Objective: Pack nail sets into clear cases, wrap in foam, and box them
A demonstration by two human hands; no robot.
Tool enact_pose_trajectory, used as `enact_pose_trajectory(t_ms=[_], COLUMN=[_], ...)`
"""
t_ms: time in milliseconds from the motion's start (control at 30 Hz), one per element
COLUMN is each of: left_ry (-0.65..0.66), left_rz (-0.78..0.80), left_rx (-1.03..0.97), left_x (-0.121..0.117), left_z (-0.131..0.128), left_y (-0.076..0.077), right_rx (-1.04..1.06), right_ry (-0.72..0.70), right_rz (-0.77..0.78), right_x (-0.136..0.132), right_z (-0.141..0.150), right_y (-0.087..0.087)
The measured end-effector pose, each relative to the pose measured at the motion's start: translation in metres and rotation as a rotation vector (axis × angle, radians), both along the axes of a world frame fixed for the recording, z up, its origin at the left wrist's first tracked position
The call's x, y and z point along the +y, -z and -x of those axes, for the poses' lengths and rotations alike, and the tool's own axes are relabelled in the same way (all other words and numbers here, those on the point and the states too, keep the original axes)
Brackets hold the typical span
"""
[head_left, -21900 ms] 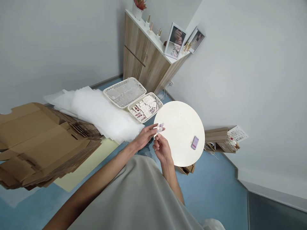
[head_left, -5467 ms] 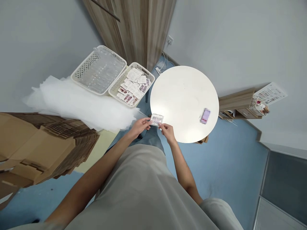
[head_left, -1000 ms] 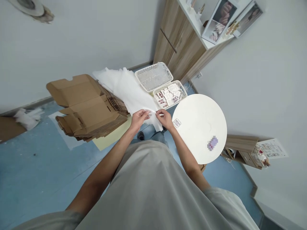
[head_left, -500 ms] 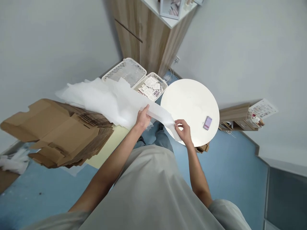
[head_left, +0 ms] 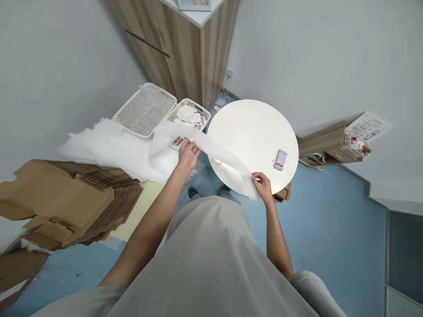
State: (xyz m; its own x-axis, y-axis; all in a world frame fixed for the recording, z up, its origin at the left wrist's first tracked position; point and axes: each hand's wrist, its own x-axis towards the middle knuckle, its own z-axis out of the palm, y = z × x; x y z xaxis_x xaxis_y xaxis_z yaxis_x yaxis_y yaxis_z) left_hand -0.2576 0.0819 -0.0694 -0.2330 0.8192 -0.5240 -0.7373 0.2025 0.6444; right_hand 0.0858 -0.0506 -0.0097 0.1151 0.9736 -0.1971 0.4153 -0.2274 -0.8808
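1. Grey walls and a blue floor surround the round table (head_left: 257, 127), which is white; a wood-grain cabinet (head_left: 181, 53) stands beyond it, to its far left.
2. Left of the round table lie stacked brown cardboard (head_left: 82, 193) and a pile of white sheets (head_left: 99, 149).
3. Just beside the round table, on its far left, are a card basket (head_left: 198, 107) and a second basket (head_left: 130, 107) with clear pieces.
4. One white sheet (head_left: 228, 157) has its long axis slantwise, from left of the round table across its near-left part; the free end points toward the person at the near edge. It looks thin, soft, slightly see-through and gently bent.
5. Near the round table's front edge, the right hand (head_left: 262, 186) has thumb and forefinger pinched on this sheet.
6. Left of the round table, the left hand (head_left: 187, 156) has its fingers almost together at the sheet's lower edge; whether they grip, I cannot tell.
7. On the round table's right part rests a blurred purple object (head_left: 280, 159).
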Motion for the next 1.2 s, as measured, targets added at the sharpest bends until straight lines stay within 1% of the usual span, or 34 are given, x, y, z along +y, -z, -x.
enact_pose_trajectory(t_ms=[67,167,267,367,433,500,567,633,700,767,833,900,967,1033,1067,1133,1200], left_ry=[0.054,0.153,0.234,0.318,0.386,0.447,0.501,0.554,0.610,0.665,0.731,0.811,0.920,1.007,1.029,1.042,1.031], left_rz=[-0.015,-0.051,-0.070,-0.068,-0.073,-0.078,-0.072,-0.043,0.020,0.118,0.227,0.316,0.359,0.409,0.428,0.443,0.446], left_rx=[0.067,0.166,0.233,0.309,0.362,0.400,0.424,0.444,0.468,0.502,0.545,0.576,0.565,0.546,0.542,0.550,0.581], left_x=[0.015,0.043,0.075,0.109,0.132,0.153,0.169,0.177,0.171,0.151,0.119,0.082,0.045,0.013,0.001,-0.017,-0.026], left_z=[-0.020,-0.058,-0.101,-0.147,-0.176,-0.202,-0.222,-0.235,-0.243,-0.248,-0.250,-0.251,-0.252,-0.252,-0.252,-0.254,-0.257], left_y=[-0.004,-0.008,-0.011,-0.012,-0.011,-0.008,-0.002,0.010,0.025,0.043,0.061,0.077,0.091,0.101,0.104,0.110,0.113], right_rx=[0.006,0.004,0.006,0.025,0.025,-0.032,-0.148,-0.246,-0.313,-0.370,-0.418,-0.449,-0.462,-0.460,-0.456,-0.441,-0.419], right_ry=[-0.041,-0.105,-0.127,-0.131,-0.115,-0.077,-0.024,-0.010,-0.015,-0.036,-0.073,-0.118,-0.151,-0.164,-0.162,-0.152,-0.134], right_rz=[0.028,0.089,0.139,0.163,0.177,0.197,0.208,0.213,0.230,0.273,0.323,0.360,0.391,0.421,0.437,0.462,0.476], right_x=[-0.001,-0.005,-0.008,-0.006,-0.002,0.004,0.010,0.019,0.029,0.042,0.055,0.068,0.077,0.083,0.085,0.087,0.087], right_z=[-0.018,-0.045,-0.067,-0.083,-0.088,-0.089,-0.085,-0.081,-0.077,-0.075,-0.075,-0.076,-0.076,-0.076,-0.076,-0.075,-0.075], right_y=[0.011,0.030,0.051,0.074,0.088,0.100,0.111,0.120,0.127,0.135,0.143,0.151,0.159,0.165,0.168,0.171,0.174])
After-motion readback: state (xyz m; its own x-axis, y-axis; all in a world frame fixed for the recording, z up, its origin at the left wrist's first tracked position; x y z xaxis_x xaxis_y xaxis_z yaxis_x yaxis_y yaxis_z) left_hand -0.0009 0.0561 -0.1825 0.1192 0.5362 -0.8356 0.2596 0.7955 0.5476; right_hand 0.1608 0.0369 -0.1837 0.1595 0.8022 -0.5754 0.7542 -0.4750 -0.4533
